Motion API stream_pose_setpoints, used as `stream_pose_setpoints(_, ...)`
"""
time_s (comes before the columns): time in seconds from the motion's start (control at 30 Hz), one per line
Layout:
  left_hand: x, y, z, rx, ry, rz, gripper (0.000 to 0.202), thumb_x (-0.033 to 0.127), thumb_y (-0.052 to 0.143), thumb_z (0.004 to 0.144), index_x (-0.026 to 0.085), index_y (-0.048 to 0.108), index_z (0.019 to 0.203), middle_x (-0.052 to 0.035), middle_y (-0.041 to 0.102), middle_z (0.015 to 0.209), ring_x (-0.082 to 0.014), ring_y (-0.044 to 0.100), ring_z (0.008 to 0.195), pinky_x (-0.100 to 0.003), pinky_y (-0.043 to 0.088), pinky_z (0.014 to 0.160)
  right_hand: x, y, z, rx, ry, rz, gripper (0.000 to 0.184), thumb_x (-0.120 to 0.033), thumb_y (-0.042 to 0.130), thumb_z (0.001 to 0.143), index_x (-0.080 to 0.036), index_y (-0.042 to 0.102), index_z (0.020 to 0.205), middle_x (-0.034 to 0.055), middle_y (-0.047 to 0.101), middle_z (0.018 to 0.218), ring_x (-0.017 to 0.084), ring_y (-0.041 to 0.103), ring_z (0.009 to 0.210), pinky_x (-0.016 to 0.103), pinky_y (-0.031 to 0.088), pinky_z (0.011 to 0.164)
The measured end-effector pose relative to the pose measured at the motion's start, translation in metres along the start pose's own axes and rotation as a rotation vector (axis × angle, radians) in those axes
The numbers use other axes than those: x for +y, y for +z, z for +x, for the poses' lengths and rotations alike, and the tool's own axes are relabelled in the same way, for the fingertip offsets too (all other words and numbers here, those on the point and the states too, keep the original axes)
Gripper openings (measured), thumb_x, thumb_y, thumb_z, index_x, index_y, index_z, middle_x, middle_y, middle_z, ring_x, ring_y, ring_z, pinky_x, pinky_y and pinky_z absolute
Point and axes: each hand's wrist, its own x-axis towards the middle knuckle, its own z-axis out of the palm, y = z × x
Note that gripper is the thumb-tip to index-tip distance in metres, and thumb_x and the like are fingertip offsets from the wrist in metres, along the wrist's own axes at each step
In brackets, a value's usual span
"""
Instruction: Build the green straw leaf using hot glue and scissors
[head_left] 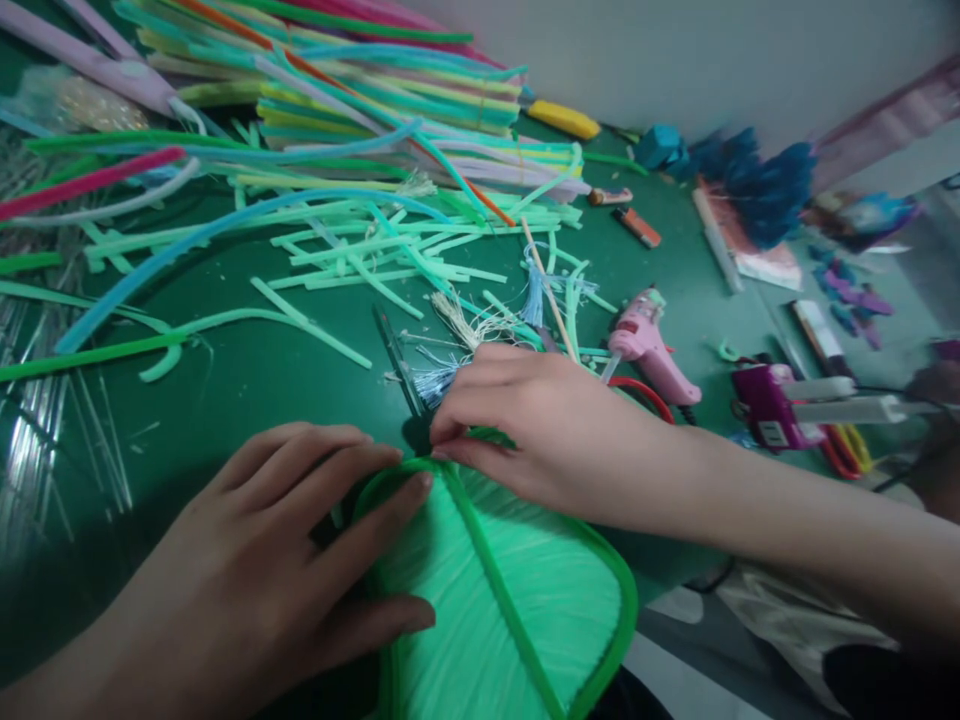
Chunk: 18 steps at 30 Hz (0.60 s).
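A large leaf made of pipe cleaners (540, 565), pale green with a brighter green rim and midrib, is tilted up at the table's near edge. My left hand (292, 560) grips its upper left side, fingertips at the rim and the thumb across the front. At the top, where midrib and rim meet, my right hand (540, 420) pinches the leaf between thumb and forefinger. Whatever small piece lies inside that pinch is hidden. Just beyond the fingertips lie dark tweezers (401, 360) and a blue tassel (435, 383).
Loose cut pipe cleaners (390, 240) and coloured bundles (390, 90) cover the back left. Lilac scissors (112, 65) lie in the far left corner. To the right are a pink glue gun (649, 345), an orange lighter (637, 228) and a purple box-shaped thing (769, 400).
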Motion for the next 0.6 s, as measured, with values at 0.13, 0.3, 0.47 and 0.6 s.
stream_pose_setpoints(0.13,0.000,0.000,0.001,-0.001,-0.002,0.014,0.043,0.054,0.054,0.097,0.023,0.068,0.123,-0.0107,0.069,0.115,-0.0326,0.062,0.106,-0.049,0.048,0.088,-0.001,-0.001,0.005,-0.047,-0.041,-0.082,0.011,-0.013,0.068,0.093,-0.018,0.075,0.086,0.0002,0.074,0.081,0.018,0.064,0.082,0.031,0.045,0.077)
stream_pose_setpoints(0.3,-0.001,-0.001,0.002,-0.016,0.014,0.021,0.045,0.055,0.060,0.093,0.022,0.068,0.123,-0.0112,0.070,0.112,-0.0340,0.064,0.105,-0.050,0.051,0.087,-0.004,0.002,0.004,-0.055,0.065,-0.106,0.012,-0.016,0.068,0.092,-0.018,0.076,0.083,0.0019,0.073,0.079,0.020,0.064,0.082,0.032,0.044,0.072)
stream_pose_setpoints(0.47,0.000,-0.002,0.003,-0.032,0.029,0.053,0.047,0.056,0.057,0.095,0.020,0.068,0.122,-0.0133,0.071,0.112,-0.0358,0.065,0.106,-0.054,0.051,0.088,-0.007,0.007,-0.003,-0.040,0.059,-0.193,0.020,-0.021,0.064,0.096,-0.015,0.076,0.082,0.0054,0.071,0.076,0.022,0.061,0.076,0.036,0.044,0.071)
stream_pose_setpoints(0.6,0.000,-0.003,0.002,-0.026,0.048,0.098,0.049,0.057,0.056,0.095,0.018,0.068,0.122,-0.0146,0.072,0.114,-0.0374,0.064,0.107,-0.056,0.048,0.090,-0.009,0.013,-0.015,0.038,-0.034,-0.270,0.020,-0.016,0.061,0.097,-0.012,0.078,0.089,0.0081,0.070,0.077,0.023,0.058,0.077,0.038,0.047,0.075)
